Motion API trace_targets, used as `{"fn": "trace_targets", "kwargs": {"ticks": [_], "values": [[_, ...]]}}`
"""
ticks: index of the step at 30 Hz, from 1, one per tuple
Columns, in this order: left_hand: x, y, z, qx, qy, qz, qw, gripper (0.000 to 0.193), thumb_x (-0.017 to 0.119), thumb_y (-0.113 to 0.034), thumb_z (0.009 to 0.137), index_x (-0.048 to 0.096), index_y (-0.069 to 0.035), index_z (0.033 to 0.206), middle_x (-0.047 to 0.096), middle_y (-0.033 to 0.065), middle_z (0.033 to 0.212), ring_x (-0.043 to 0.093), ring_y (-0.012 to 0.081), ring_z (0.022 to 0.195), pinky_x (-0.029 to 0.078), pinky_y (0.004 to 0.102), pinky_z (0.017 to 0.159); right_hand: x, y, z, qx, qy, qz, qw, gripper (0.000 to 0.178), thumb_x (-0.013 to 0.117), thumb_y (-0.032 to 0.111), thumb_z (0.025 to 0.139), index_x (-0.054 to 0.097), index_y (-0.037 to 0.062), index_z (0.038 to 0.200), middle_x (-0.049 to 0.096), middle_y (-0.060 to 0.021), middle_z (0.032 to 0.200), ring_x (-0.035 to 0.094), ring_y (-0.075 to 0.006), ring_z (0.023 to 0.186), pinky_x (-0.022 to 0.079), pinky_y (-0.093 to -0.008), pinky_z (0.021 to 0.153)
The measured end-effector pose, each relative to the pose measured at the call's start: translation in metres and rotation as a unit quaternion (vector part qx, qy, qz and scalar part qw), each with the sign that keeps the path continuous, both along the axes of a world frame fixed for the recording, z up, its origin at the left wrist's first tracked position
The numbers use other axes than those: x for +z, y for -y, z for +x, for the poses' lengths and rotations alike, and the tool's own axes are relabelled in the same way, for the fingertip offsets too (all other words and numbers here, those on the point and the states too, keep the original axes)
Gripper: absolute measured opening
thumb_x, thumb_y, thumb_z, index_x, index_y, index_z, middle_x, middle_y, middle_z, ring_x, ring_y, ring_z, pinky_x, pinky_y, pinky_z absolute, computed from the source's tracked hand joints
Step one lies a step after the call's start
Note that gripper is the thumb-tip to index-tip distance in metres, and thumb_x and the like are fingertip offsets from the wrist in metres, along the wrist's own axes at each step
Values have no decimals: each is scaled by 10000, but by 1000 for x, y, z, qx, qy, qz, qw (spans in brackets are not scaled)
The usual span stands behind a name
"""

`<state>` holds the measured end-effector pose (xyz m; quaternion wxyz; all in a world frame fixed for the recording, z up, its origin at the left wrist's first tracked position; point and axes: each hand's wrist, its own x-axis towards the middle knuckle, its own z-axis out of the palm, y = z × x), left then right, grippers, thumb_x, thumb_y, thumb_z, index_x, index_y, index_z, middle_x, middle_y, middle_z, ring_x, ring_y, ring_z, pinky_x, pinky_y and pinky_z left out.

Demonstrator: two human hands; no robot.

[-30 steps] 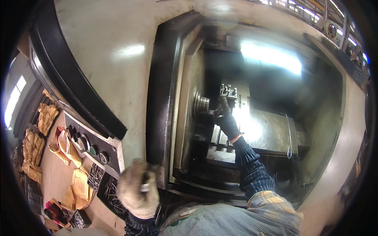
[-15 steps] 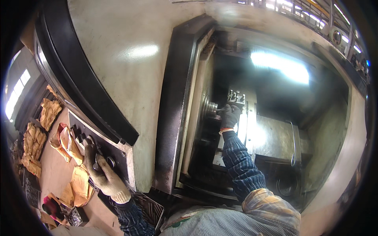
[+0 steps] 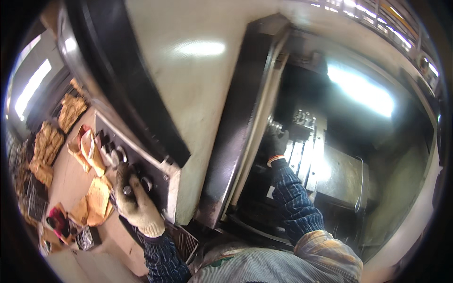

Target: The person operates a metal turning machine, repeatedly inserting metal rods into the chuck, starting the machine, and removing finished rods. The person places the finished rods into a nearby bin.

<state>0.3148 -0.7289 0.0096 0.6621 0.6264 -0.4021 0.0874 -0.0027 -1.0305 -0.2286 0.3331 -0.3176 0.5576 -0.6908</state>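
Note:
My left hand, in a pale knit glove with a darker finger side, lies along the black control panel of a lathe. Its fingers are stretched out and a small round knob shows between thumb and fingers. Near the fingertips sits a silver lever. My right hand, in a dark grey glove, reaches inside the machine to the metal chuck. Its fingers close at the chuck's front; whatever they hold is hidden. Just right of that hand stands the tool post with several upright bolts.
The dark door edge rises between my arms. A metal slide cover and curved hose lie right of the tool post. At left, a board holds tan gloves, a red-lined bag and a small box of metal parts.
The view has swung, so the machine appears farther right. My right hand has moved from beside the tool post leftward to the chuck. My left fingertips now lie below the silver lever.

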Motion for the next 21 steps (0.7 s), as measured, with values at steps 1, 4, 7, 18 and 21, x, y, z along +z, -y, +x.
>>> {"fn": "trace_targets", "kwargs": {"ticks": [1,4,7,18,21], "values": [[-6,6,1,3,45,-38,998,308,585,28,1003,651,50,1303,726,182,1219,695,252,1109,542,359,989,-21,13,-14,12,-3,-28,1000,882,808,442,903,395,-78,1483,587,-189,1328,573,-289,1198,451,-373,1045],[-8,8,-10,-5,69,-42,997,349,628,91,946,657,41,1291,724,199,1219,693,257,1136,542,357,991,-52,34,-46,60,18,-73,995,730,797,421,927,477,-48,1385,601,-174,1242,599,-259,1097,491,-370,971],[-5,0,-9,25,141,-44,989,362,652,106,912,674,22,1264,744,183,1165,730,274,1062,580,371,928,-21,14,-19,138,98,-66,983,692,785,395,943,465,-11,1402,603,-192,1243,662,-244,988,575,-386,834],[27,-32,-25,-46,263,37,963,369,689,12,892,684,9,1261,741,192,1165,751,352,982,605,378,844,4,7,-30,211,187,-12,959,634,707,221,994,319,72,1474,598,-221,1317,707,-382,1045,651,-522,804],[31,-45,-20,-85,210,72,971,391,693,-5,911,674,-21,1301,748,189,1126,758,319,973,601,363,825,40,-21,2,170,136,-53,975,325,714,293,998,681,16,1165,702,-89,907,692,-208,771,595,-355,682]]}}
